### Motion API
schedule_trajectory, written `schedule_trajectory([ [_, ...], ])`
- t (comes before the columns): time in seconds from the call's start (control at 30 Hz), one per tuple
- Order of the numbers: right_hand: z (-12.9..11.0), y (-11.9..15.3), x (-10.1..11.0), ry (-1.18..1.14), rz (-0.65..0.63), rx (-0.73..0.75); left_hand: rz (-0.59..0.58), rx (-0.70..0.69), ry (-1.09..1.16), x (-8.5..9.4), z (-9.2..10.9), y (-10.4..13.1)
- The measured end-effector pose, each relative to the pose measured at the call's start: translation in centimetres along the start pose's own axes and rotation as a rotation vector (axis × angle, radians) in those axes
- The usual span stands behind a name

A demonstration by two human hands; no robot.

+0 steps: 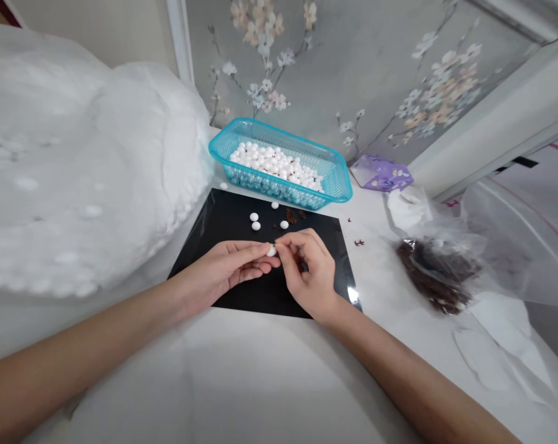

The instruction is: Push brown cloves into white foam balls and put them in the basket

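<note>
A small white ball (pixel 272 250) is gripped between the thumb and fingers of my left hand (pixel 230 264), above a black mat (pixel 260 299). Close against that ball, my right hand (pixel 312 268) is closed in a pinch. At its fingertips a tiny dark spot shows, too small to name. Beyond my hands, several loose white balls (pixel 256 226) lie on the mat. Beside them is a little heap of small brown pieces (pixel 290 216).
Behind the mat stands a blue plastic basket (pixel 336 196) holding many white balls. A large bulging white bag (pixel 94 179) fills the left side. To the right are a clear bag of brown pieces (pixel 438 274), a purple packet (pixel 385 174) and scattered brown bits (pixel 359 243).
</note>
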State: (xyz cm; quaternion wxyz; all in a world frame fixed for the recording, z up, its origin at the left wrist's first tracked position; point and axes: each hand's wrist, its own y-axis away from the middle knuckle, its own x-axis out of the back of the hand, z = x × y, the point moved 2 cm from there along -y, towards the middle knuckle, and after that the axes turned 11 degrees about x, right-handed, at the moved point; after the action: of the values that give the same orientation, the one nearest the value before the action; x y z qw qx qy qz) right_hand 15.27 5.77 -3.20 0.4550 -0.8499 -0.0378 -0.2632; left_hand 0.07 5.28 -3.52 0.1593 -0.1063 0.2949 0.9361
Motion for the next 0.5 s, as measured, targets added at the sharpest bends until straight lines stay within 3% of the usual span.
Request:
schedule_trajectory([
  [0.5, -0.18, 0.15, 0.15, -0.164, -0.068, -0.051, -0.006, -0.028, 0.032, -0.08, 0.19, 0.12],
])
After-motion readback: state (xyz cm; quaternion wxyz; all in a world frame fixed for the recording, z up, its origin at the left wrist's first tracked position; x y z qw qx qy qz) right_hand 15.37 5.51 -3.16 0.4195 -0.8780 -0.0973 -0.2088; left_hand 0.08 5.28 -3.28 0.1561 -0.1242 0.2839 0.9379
